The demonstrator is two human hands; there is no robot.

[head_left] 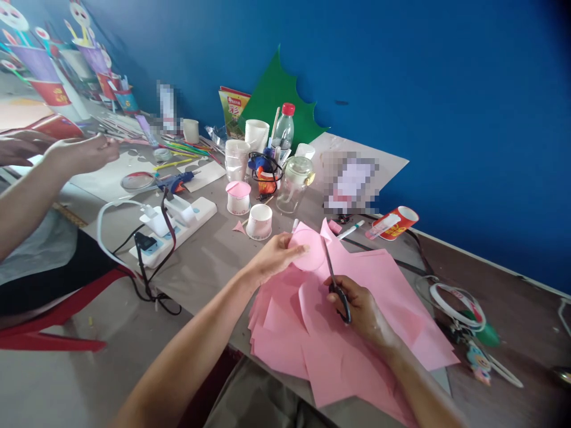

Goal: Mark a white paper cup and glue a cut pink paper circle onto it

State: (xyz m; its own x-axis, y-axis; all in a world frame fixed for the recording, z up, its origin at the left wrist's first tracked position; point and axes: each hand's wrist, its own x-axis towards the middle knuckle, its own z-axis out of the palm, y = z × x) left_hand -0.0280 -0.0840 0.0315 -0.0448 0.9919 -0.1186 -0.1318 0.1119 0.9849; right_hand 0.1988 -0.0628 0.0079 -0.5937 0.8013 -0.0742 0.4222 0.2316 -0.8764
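Pink disc (314, 252) in left hand (275, 255), scissors (342, 302) in right hand (362, 308)

1. A packet (232, 114) by the blue wall (401, 89) is showing a large character, 彩; smaller characters above it are appearing too tiny to read.
2. A red cup (401, 230) at the right is bearing yellow lettering, too indistinct to read.
3. Another red cup (46, 93), far left, is carrying a gold marking, also illegible.

Hazy left glare — right edge dim, perhaps blurry
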